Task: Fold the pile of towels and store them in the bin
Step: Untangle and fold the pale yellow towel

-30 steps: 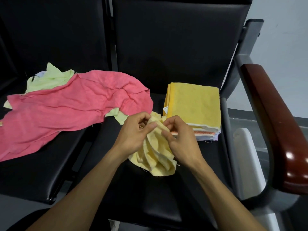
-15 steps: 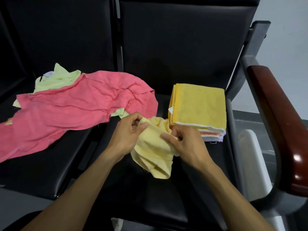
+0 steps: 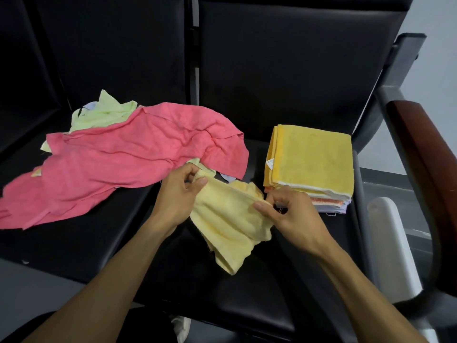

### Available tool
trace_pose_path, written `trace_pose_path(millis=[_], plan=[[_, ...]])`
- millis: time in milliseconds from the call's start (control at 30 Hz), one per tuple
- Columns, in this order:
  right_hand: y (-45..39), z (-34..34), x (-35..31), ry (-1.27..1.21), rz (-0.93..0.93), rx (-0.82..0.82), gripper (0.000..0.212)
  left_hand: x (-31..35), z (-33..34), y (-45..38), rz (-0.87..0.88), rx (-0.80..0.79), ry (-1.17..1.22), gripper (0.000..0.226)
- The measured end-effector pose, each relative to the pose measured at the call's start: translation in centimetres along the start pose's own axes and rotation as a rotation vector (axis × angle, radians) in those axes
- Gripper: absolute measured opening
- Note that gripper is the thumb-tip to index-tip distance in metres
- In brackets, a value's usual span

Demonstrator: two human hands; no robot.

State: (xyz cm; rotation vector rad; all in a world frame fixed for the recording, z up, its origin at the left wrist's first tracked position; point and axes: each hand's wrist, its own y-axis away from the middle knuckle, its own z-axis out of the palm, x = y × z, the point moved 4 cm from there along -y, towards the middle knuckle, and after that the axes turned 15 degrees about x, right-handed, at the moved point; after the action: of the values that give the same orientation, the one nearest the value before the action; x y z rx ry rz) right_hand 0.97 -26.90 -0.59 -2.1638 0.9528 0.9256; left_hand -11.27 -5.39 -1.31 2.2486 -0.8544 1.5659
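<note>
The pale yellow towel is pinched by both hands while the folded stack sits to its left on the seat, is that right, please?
Not quite: the head view shows the folded stack to the right of the pale yellow towel. Both the left hand and the right hand do pinch it.

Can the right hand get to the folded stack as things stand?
Probably yes: the right hand sits just in front of the folded stack with nothing between, but its fingers pinch the pale yellow towel.

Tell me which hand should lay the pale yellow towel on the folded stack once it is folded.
Probably the right hand. It pinches the pale yellow towel right beside the folded stack, which lies on its side of the seat. The left hand, which pinches the opposite edge, would have to cross over.
</note>
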Motion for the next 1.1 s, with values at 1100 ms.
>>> trace_pose_path(millis=[1100], plan=[[1.1, -0.6, 2.5, 0.366, -0.099, -0.287, 0.032, -1.4, -1.9, -1.2, -0.058, 0.164, -0.050, 0.010]])
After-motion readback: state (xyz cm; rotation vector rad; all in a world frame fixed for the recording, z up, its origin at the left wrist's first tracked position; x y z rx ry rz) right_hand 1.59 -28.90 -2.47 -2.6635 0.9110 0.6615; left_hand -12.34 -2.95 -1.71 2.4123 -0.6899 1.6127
